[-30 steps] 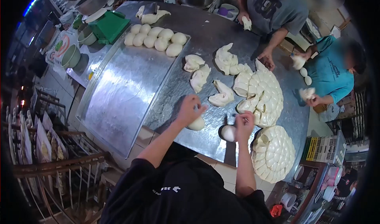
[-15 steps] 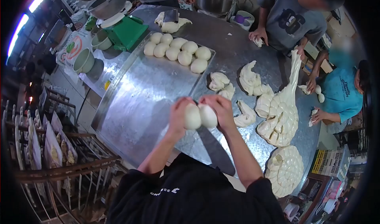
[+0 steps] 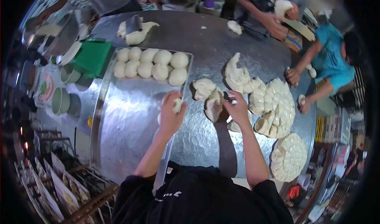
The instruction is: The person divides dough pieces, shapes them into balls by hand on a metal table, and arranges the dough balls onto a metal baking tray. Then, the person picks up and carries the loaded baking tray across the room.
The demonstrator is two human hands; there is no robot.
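My left hand (image 3: pixel 171 112) is curled around dough balls (image 3: pixel 177 105) at the tray's right edge; white dough shows on both sides of it, and the exact number is hidden. Right of it, my right hand (image 3: pixel 237 110) has bent fingers beside a loose dough piece (image 3: pixel 214 105). A small dark object with a light glint shows at those fingers, too small to name. Another dough lump (image 3: pixel 204 88) lies just beyond. The metal tray (image 3: pixel 126 117) holds two rows of round dough balls (image 3: pixel 145 69) at its far end.
A large scored dough mass (image 3: pixel 279 105) and a round scored dough (image 3: pixel 289 156) lie on the right of the metal table (image 3: pixel 198 145). A green scale (image 3: pixel 92 57) stands at the left. Co-workers' hands (image 3: pixel 275 26) work across the table. Racks (image 3: pixel 59 184) stand lower left.
My hands have moved apart: the left went left to the tray with dough, the right went right to the loose dough. The stretched dough strand has come down. The view has shifted.
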